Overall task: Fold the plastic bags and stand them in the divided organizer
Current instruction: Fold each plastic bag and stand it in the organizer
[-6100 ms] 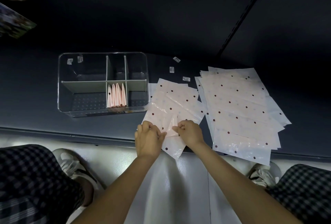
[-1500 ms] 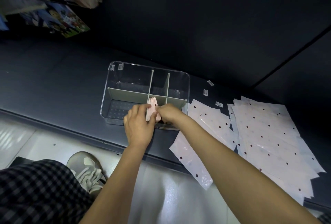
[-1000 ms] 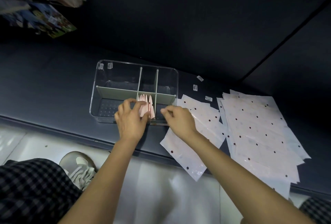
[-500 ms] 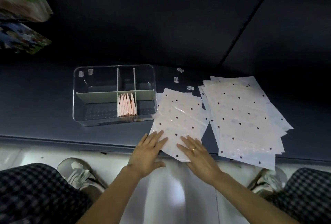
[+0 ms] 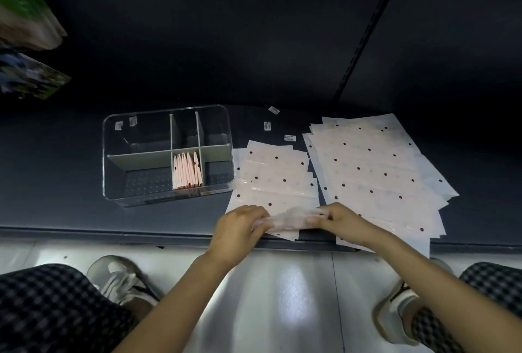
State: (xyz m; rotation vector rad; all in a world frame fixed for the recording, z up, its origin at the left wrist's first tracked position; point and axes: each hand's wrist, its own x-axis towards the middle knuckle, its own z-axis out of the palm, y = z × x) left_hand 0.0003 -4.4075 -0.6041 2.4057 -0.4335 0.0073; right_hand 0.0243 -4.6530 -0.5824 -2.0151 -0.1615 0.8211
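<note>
A small stack of pale pink dotted plastic bags [image 5: 275, 180] lies flat on the dark shelf, right of the clear divided organizer [image 5: 166, 194]. My left hand [image 5: 237, 228] and my right hand [image 5: 343, 218] each pinch an end of the top bag's near edge [image 5: 291, 218], lifted and curled over. Several folded bags [image 5: 187, 170] stand upright in the organizer's front middle compartment. A larger stack of dotted bags [image 5: 375, 171] lies farther right.
The dark shelf [image 5: 70, 205] ends in a front edge just below my hands. Three small labels [image 5: 289, 138] lie behind the bags. Packaged goods [image 5: 25, 41] hang at the upper left. My shoes [image 5: 121, 282] stand on the glossy floor below.
My hands left the organizer, came back to the small stack, pressed flat on it, and now pinch and lift the top bag's near edge. The view swung right.
</note>
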